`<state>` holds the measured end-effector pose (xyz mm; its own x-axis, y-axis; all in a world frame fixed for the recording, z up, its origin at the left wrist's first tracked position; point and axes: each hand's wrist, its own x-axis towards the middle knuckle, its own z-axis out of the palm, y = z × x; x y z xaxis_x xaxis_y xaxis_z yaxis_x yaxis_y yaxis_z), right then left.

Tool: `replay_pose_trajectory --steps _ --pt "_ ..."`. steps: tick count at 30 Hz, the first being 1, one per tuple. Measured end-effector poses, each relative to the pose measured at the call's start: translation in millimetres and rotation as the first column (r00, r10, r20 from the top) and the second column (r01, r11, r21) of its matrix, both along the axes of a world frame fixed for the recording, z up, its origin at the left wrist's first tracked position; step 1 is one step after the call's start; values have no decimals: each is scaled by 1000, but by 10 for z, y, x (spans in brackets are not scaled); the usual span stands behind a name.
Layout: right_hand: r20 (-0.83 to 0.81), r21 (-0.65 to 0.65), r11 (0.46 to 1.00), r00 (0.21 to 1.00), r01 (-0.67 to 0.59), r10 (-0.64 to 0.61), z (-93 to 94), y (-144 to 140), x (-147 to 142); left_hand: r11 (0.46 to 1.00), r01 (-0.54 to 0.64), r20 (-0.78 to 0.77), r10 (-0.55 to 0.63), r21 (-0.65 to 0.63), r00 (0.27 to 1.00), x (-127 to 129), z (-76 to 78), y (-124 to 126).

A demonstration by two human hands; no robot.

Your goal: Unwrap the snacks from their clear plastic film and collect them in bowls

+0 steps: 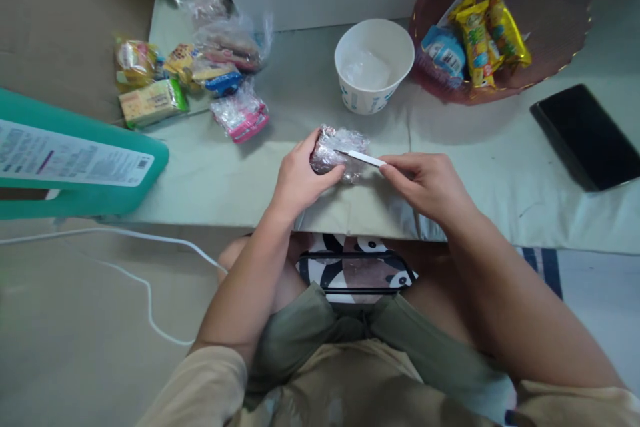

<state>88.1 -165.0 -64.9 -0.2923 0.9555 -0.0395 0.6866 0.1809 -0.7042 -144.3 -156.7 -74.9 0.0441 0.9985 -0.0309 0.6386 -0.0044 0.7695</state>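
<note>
Hiding most of what sits inside: crinkled clear film around the wrapped snack point(336, 150), contents too blurred to name. Lying on the pale table point(500, 173) near its front edge, just below the white bowl point(374, 65), long axis roughly left to right. Gripped at its left end by the left hand point(300, 180), fingers curled around it. Pinched narrowly in the right hand point(425, 183): a thin white strip point(364, 158), tip touching the film.

Crinkly clear-wrapped snack point(336, 149), on its side at table edge, white strip point(365, 159) w/ tip on wrapper
</note>
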Motion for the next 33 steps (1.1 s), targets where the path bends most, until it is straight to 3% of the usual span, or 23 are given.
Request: replay_pose_trajectory --steps 4,8,11,14,17,19,23,27,30,33 --pt "107 -97 995 994 31 -21 53 -30 283 1000 1 -40 -1 -4 999 -8 -30 10" --pt "187 -132 987 980 89 -63 87 -57 498 997 -3 -39 6 76 999 -85 -225 37" --pt "227 -42 974 951 223 -208 63 -29 569 978 -53 -25 59 203 998 -157 -337 61" --pt "320 77 935 880 346 -352 -15 38 562 956 -17 -37 29 293 999 -172 -330 74" --pt "382 168 906 822 388 -423 -111 92 499 962 -5 -13 9 274 1000 -131 -265 78" --pt "344 238 896 831 374 -438 -162 97 424 973 -47 53 36 226 998 -101 -227 81" --pt "129 301 932 959 203 -251 -218 46 205 981 -116 187 86 158 979 -64 -172 83" --pt "-90 293 953 994 79 -55 -252 40 17 982 -183 406 152 39 901 -38 -124 77" --pt "-187 283 959 981 -3 58 -290 106 -46 987 -131 563 161 -93 811 -35 -77 76" --pt "-167 308 946 973 -101 159 -320 172 -89 974 -19 649 164 -224 743 -48 -23 71"
